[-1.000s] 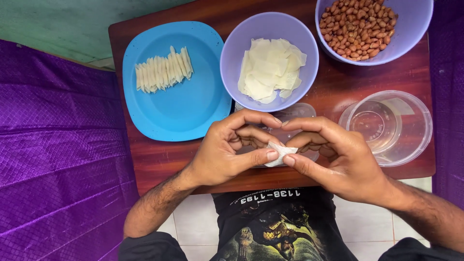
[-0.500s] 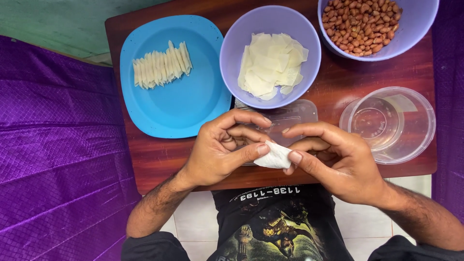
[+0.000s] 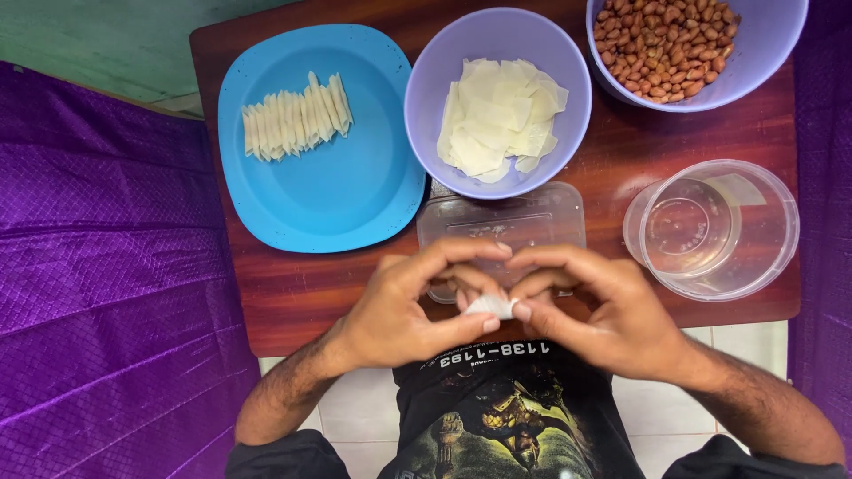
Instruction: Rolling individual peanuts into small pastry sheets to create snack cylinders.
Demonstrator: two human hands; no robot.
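Here both hands meet at the near table edge: the left hand [image 3: 399,315] and right hand [image 3: 612,310] pinch a small white dough piece [image 3: 491,307] between fingertips. Squeezed too hard, it could tear or slip down off the wooden table [image 3: 293,293].

My left hand [image 3: 404,310] and right hand [image 3: 612,310] cover most of the small white wrapper [image 3: 491,307], so I cannot read its shape. The peanut bowl [image 3: 763,53] is cut by the top edge. The clear lid [image 3: 501,226] is partly hidden.
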